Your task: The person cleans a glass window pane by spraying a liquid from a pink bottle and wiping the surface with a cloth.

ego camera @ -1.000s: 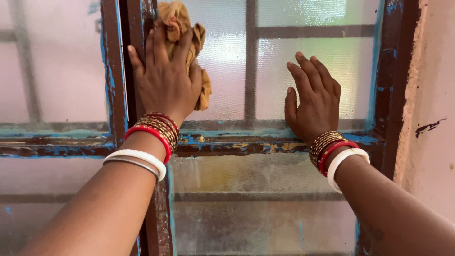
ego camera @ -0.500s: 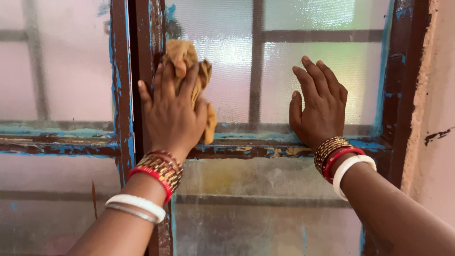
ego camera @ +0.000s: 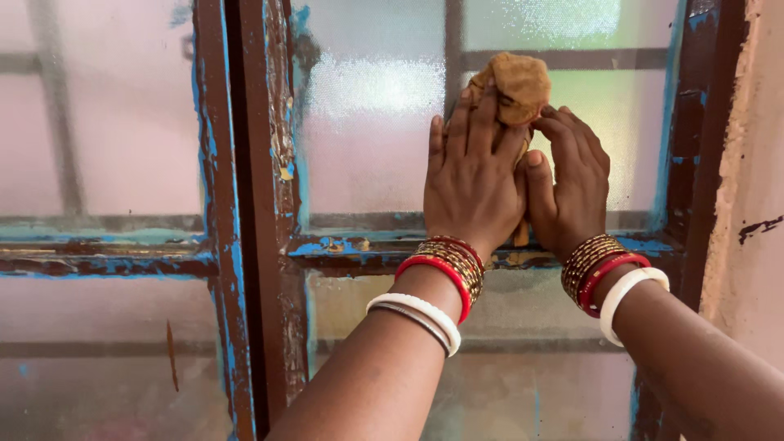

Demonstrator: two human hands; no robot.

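Cloth, tan and bunched, is pressed flat against the frosted pane above the crossbar by the left hand, fingers spread; right hand is touching its right edge, fingers curled.

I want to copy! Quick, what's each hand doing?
Left hand: open, flat on the cloth against the window glass.
Right hand: fingers curled, touching the cloth.
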